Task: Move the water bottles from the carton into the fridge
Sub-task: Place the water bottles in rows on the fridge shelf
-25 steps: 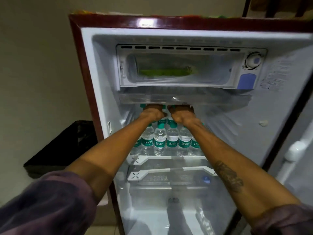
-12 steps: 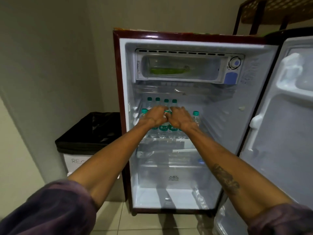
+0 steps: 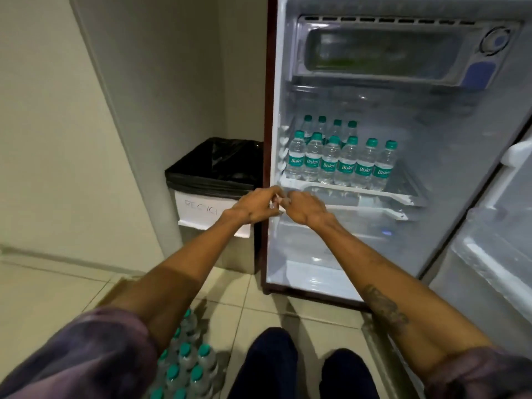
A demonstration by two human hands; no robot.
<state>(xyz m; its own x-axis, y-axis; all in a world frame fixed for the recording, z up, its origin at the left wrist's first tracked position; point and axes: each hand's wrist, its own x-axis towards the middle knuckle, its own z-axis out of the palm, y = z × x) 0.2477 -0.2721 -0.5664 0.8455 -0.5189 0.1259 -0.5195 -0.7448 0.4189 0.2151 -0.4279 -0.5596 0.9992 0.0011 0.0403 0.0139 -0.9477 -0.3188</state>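
The small fridge stands open. On its upper wire shelf several clear water bottles with green caps and labels stand in two rows. My left hand and my right hand hover side by side just in front of the shelf's left end, below the bottles, holding nothing, fingers loosely curled and apart. At the bottom left, partly hidden by my left arm, more green-capped bottles stand packed in the carton on the floor.
A bin with a black liner stands against the wall left of the fridge. The fridge door is swung open on the right. My knees show at the bottom over the tiled floor.
Both hands have come off the bottles on the shelf and pulled back and down, out of the fridge. The view has drawn back and tilted down, so the carton now shows.
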